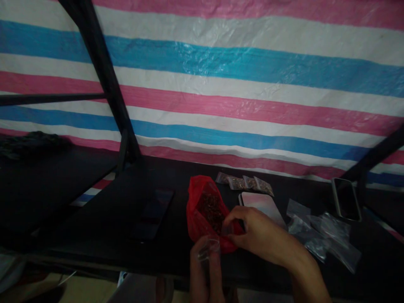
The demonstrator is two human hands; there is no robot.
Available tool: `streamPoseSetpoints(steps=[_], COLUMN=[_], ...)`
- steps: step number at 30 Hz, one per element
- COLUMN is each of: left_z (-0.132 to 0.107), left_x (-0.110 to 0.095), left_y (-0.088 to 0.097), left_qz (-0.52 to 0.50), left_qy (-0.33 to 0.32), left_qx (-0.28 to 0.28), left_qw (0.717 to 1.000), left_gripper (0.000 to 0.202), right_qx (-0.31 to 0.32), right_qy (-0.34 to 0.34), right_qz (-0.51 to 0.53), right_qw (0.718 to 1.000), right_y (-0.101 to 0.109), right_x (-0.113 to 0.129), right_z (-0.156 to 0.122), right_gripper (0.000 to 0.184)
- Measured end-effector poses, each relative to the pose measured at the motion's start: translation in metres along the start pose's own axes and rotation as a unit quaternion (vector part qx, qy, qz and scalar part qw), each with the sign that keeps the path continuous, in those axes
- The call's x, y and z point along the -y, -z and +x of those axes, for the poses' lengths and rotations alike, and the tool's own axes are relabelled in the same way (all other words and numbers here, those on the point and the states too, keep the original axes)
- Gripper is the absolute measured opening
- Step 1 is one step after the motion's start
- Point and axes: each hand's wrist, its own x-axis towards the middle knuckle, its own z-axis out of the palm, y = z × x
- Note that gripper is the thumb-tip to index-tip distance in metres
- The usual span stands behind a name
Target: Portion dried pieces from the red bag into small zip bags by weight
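A red plastic bag (193, 206) stands with its mouth spread, and dark reddish-brown dried bits (211, 210) show inside. In front of it, my left hand (205, 271) is closed around a small clear plastic bag (208, 249) with its mouth facing up. My right hand (257, 233) reaches in from the right, with thumb and fingers pinched at the red bag's right rim, over the bits. What lies between those fingertips is too dim to make out. Behind sits a row of several filled small bags (238, 182). Part of a pale, flat device (263, 204) lies under my right wrist.
Several clear plastic bags (322, 235) are heaped on the right of the black tabletop (120, 219). A phone (346, 199) leans near the right post. Another dark, flat phone-like slab (153, 214) lies left. A black post (104, 80) and striped sheeting (236, 88) stand behind.
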Motion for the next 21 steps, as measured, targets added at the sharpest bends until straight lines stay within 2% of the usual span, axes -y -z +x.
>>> streamPoseSetpoints(steps=[4, 6, 9, 11, 13, 18, 21], left_z=[0.015, 0.018, 0.018, 0.019, 0.021, 0.038, 0.050], left_x=[-0.006, -0.007, -0.006, -0.005, -0.006, -0.010, -0.006], left_y=[0.001, 0.004, 0.007, 0.006, 0.004, 0.003, 0.007], left_qz=[-0.010, 0.000, 0.013, 0.024, 0.032, 0.009, 0.015], left_qy=[-0.002, -0.003, 0.005, 0.008, 0.021, 0.069, 0.047], left_qx=[-0.049, -0.048, -0.031, -0.018, -0.026, -0.066, -0.057], left_qw=[0.999, 0.999, 0.999, 1.000, 0.999, 0.995, 0.997], left_gripper=[0.044, 0.044, 0.043, 0.042, 0.040, 0.042, 0.043], right_qx=[-0.004, -0.014, -0.078, -0.102, -0.098, -0.129, -0.120], right_qy=[-0.032, -0.023, -0.009, -0.030, -0.051, -0.054, -0.060], right_qz=[0.004, 0.001, -0.058, -0.097, -0.111, -0.058, -0.035], right_qw=[0.999, 1.000, 0.995, 0.990, 0.988, 0.989, 0.990], right_y=[0.002, 0.001, -0.007, -0.015, -0.023, -0.040, -0.047], right_x=[-0.001, -0.001, -0.003, -0.007, -0.011, -0.012, -0.012], right_z=[-0.006, -0.001, 0.015, 0.027, 0.036, 0.049, 0.053], right_gripper=[0.027, 0.024, 0.020, 0.020, 0.021, 0.011, 0.012])
